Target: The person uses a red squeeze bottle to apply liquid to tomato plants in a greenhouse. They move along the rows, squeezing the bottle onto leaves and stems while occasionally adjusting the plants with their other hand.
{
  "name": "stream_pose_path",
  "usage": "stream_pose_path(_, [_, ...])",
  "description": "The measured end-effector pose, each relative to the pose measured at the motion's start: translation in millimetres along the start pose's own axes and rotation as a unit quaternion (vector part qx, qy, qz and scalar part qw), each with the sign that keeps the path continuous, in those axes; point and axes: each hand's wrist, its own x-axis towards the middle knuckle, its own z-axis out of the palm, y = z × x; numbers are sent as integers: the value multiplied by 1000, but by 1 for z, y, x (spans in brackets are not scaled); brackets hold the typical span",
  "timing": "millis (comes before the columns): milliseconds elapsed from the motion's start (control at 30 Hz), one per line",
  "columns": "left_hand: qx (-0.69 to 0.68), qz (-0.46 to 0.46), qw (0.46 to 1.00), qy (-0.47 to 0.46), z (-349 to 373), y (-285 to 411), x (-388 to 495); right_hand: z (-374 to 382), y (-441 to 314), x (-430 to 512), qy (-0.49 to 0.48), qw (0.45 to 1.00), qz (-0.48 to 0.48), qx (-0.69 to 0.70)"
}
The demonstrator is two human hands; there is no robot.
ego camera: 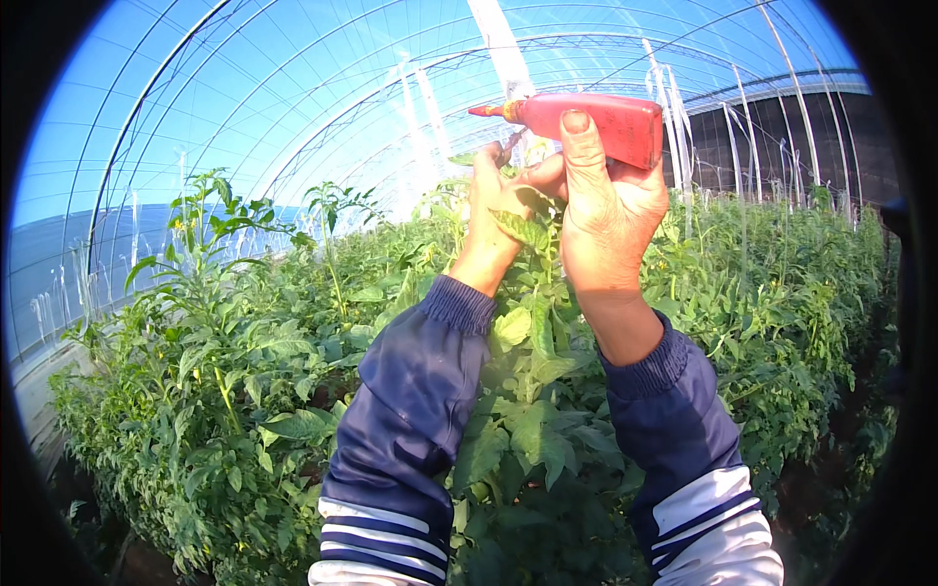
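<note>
My right hand (612, 220) grips a red plastic squeeze bottle (601, 126) between thumb and fingers. The bottle lies nearly level, its narrow tapered nozzle (487, 111) pointing left above my left hand (492, 201). That hand is closed around the top of a tall tomato plant (538, 322); its fingertips are partly hidden by leaves and glare. A curled leaf (522, 227) hangs between my two wrists. The right index finger reaches toward the plant's top, close to the left hand.
Dense tomato plants (220, 351) grow on both sides, some with yellow flowers. White hanging strips (506, 47) drop from the arched greenhouse frame (139, 95). A dark wall (791, 139) stands at the right. Bare soil (806, 483) shows low at the right.
</note>
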Motion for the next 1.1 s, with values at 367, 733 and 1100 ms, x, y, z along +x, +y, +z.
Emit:
stream_pose_path(367, [65, -46, 996, -46, -4, 23, -9, -29, 9, -1, 2, 993, -105, -50])
stream_pose_path(733, [75, 19, 997, 11, 10, -2, -5, -23, 39, 3, 2, 990, -118, -82])
stream_pose_path(1100, [-156, -174, 969, -81, -7, 26, 6, -53, 30, -2, 53, 994, -88, -24])
